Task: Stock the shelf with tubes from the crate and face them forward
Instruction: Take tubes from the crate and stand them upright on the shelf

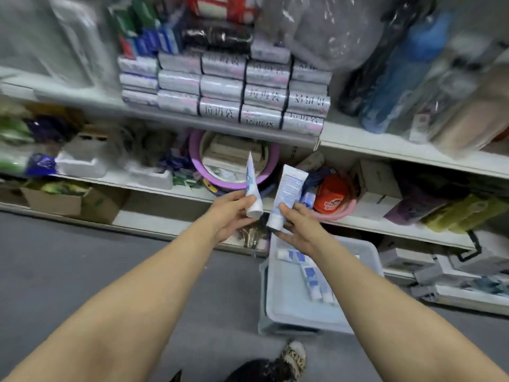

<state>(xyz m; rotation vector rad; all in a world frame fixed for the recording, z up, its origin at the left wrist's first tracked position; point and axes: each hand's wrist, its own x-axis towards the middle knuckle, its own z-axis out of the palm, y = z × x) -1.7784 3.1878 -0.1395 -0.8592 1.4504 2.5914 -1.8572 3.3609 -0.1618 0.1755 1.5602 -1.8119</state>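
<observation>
Your left hand [234,215] grips the first tube [252,186], and your right hand [298,228] holds the second tube [287,193], both above the crate [370,253]. Loose tubes [311,274] lie inside the crate, so I judge that most of the stocking is not yet done.

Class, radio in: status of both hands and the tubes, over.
Left hand grips one tube. Right hand grips second tube. More tubes in crate. Shelf cluttered.
</observation>
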